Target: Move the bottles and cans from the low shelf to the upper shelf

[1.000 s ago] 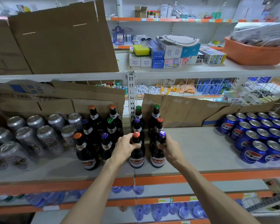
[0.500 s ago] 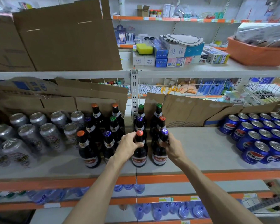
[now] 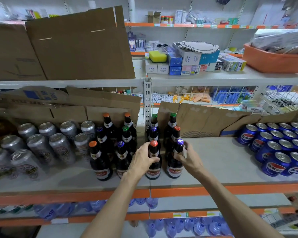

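- The left hand (image 3: 143, 160) is curling round the neck of the red-capped bottle (image 3: 152, 172), lying at its 3 o'clock; the right hand (image 3: 190, 161) is gripping the purple-capped bottle (image 3: 175, 170) by the neck, at its 9 o'clock.
- Both bottles are standing upright (long axes vertical), near each other, at the front of the grey shelf (image 3: 213, 162).
- Dark, smooth glass is tapering to narrow necks; silver cans (image 3: 60, 146) are sitting at 9 o'clock.

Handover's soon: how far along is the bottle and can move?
Done: nothing visible; the shelf above shows no bottles or cans. In hand: the left hand grips the red-capped bottle, the right hand the purple-capped bottle, both standing on the shelf below it. Left: the other bottles, silver cans and blue cans there.
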Demonstrator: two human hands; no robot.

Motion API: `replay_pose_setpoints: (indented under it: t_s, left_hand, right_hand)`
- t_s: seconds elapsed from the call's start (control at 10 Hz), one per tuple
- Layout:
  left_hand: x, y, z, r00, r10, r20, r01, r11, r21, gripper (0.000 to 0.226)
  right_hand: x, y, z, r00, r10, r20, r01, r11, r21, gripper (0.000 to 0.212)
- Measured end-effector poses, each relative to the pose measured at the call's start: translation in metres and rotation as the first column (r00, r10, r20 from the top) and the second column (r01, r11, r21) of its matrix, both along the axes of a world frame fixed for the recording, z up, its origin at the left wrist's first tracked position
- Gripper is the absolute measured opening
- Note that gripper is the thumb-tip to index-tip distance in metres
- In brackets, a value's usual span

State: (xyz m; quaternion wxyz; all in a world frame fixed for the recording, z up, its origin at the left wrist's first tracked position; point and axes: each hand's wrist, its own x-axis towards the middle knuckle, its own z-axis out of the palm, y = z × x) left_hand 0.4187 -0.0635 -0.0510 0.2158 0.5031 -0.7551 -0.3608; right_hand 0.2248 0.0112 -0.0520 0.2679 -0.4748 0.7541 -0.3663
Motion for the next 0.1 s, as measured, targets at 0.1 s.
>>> replay_pose_setpoints:
  t_s: [0.1]
  left_hand:
    - [0.0075,0.0067,0.0002,0.997,0.072,0.032,-0.07,0.996,-0.064,0.071]
  right_hand:
    - [0.0089,0.0178,0.003,0.979,-0.182,-0.092,0.173,0.98,-0.099,0.067]
